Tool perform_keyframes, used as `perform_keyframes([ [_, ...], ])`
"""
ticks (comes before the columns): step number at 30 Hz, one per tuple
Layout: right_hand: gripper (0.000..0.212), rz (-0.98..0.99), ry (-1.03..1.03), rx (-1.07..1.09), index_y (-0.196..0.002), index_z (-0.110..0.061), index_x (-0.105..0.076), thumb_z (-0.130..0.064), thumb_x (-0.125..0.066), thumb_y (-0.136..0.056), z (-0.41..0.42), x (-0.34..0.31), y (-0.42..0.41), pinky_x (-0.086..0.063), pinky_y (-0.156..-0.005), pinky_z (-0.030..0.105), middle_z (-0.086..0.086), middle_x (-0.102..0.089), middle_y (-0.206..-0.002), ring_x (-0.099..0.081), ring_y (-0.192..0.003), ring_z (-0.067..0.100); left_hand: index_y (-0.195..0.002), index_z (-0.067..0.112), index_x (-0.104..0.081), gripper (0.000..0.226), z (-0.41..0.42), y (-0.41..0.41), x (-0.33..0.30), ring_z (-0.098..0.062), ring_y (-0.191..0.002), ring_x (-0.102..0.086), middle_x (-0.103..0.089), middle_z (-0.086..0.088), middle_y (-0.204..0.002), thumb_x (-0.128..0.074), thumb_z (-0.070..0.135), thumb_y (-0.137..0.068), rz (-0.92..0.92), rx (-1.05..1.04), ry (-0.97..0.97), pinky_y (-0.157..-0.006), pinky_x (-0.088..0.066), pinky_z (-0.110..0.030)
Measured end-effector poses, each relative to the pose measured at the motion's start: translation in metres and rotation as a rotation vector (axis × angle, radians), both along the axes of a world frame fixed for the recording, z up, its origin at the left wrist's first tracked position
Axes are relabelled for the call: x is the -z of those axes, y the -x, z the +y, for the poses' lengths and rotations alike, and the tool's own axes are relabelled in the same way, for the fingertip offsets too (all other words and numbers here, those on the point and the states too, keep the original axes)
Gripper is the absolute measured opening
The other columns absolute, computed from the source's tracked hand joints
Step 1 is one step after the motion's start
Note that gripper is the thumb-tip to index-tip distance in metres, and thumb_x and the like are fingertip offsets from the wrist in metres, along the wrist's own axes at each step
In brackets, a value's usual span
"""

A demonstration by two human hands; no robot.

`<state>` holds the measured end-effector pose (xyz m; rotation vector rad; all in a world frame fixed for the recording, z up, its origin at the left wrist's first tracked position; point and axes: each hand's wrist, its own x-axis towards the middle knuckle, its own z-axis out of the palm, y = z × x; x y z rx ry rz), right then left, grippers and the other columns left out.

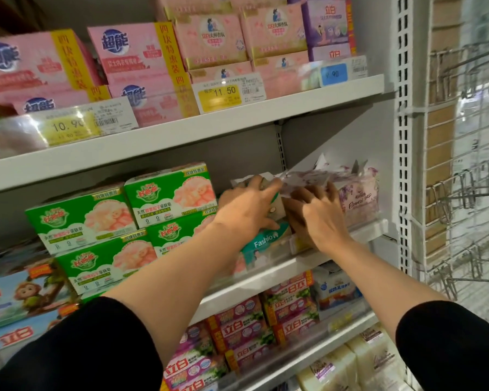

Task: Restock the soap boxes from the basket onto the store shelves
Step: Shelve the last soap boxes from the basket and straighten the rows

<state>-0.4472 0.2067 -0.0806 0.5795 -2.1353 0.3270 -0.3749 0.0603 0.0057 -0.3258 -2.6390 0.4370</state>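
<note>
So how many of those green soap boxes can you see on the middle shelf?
4 green soap boxes: upper left, upper right, lower left and lower right, stacked two high left of the left hand. More may sit hidden behind them or the arm.

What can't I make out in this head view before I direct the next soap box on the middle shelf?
- Box under the left hand: mostly covered by that hand.
- Right hand fingertips: hidden behind the purple floral soap pack, so the grip is unclear.
- Purple pack's top: motion-blurred.
- Teal Fashion box: partly behind the left wrist and clear shelf rail.
- Basket: out of frame.
- Blue price tag: first digit blurred.
</note>
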Motion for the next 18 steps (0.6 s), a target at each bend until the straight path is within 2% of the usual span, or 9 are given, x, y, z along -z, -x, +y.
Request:
perform_keyframes([
  [2,0.032,-0.007,0.032,-0.016,-0.099,-0.028,-0.072,-0.040,-0.044,-0.088,0.000,0.000,-0.001,-0.035,-0.100,0.063,0.004,-0.070,-0.105,-0.060,-0.104,0.038,-0.135,0.029,-0.030,0.076,-0.001,0.003,-0.010,-0.031,-0.105,-0.059,-0.055,-0.004,-0.124,-0.075,0.050,-0.077,-0.024,-0.016,-0.114,-0.082,-0.051,-0.041],
  [4,0.039,-0.009,0.047,-0.030,-0.103,-0.028,-0.072,-0.043,-0.039,-0.089,0.001,0.000,0.000,-0.035,-0.100,0.060,0.003,-0.070,-0.105,-0.059,-0.103,0.035,-0.128,0.027,-0.034,0.075,-0.002,0.007,-0.019,-0.028,-0.096,-0.061,-0.062,-0.004,-0.113,-0.079,0.049,-0.073,-0.070,-0.037,-0.208,-0.079,-0.053,-0.040],
  [7,0.038,-0.021,0.074,-0.010,-0.107,-0.029,-0.071,-0.043,-0.040,-0.089,0.001,0.000,0.003,-0.037,-0.099,0.058,0.003,-0.070,-0.108,-0.058,-0.103,0.034,-0.113,0.028,-0.045,0.062,-0.004,0.010,-0.030,-0.022,-0.094,-0.061,-0.065,0.003,-0.108,-0.080,0.052,-0.068,-0.129,0.002,-0.154,-0.080,-0.053,-0.040],
  [10,0.037,-0.054,0.093,-0.007,-0.110,-0.031,-0.069,-0.043,-0.041,-0.089,-0.002,-0.001,0.005,-0.035,-0.100,0.057,0.000,-0.068,-0.113,-0.055,-0.108,0.032,-0.107,0.030,-0.046,0.054,-0.005,0.010,-0.031,-0.018,-0.091,-0.057,-0.063,0.007,-0.107,-0.079,0.052,-0.070,-0.225,0.052,-0.092,-0.078,-0.048,-0.035],
  [12,0.038,-0.076,0.091,-0.050,-0.112,-0.032,-0.069,-0.045,-0.040,-0.090,0.000,0.000,0.006,-0.031,-0.104,0.057,-0.002,-0.066,-0.117,-0.053,-0.114,0.029,-0.110,0.029,-0.044,0.052,-0.004,0.011,-0.026,-0.020,-0.096,-0.058,-0.062,0.004,-0.111,-0.077,0.048,-0.075,-0.269,0.053,-0.095,-0.078,-0.047,-0.035],
  [14,0.041,-0.090,0.134,-0.140,-0.114,-0.027,-0.068,-0.047,-0.042,-0.090,0.008,0.004,0.005,-0.028,-0.108,0.057,-0.001,-0.065,-0.121,-0.052,-0.119,0.027,-0.127,0.022,-0.043,0.059,-0.001,0.010,-0.019,-0.024,-0.112,-0.055,-0.058,-0.002,-0.126,-0.073,0.041,-0.081,-0.288,0.047,-0.104,-0.090,-0.047,-0.038],
  [16,0.044,-0.091,0.164,-0.190,-0.120,-0.019,-0.064,-0.045,-0.049,-0.089,0.019,0.012,0.003,-0.028,-0.112,0.053,0.005,-0.058,-0.132,-0.047,-0.127,0.029,-0.143,0.017,-0.036,0.071,0.004,0.005,-0.010,-0.027,-0.129,-0.041,-0.042,-0.007,-0.144,-0.069,0.041,-0.085,-0.159,0.020,0.010,-0.103,-0.039,-0.040],
  [18,0.047,-0.082,0.204,-0.136,-0.125,-0.011,-0.058,-0.041,-0.058,-0.087,0.034,0.021,0.000,-0.030,-0.112,0.048,0.010,-0.048,-0.141,-0.039,-0.133,0.031,-0.147,0.014,-0.034,0.081,0.008,-0.003,0.007,-0.030,-0.127,-0.039,-0.041,-0.011,-0.140,-0.072,0.042,-0.081,0.178,0.043,0.178,-0.101,-0.038,-0.040],
])
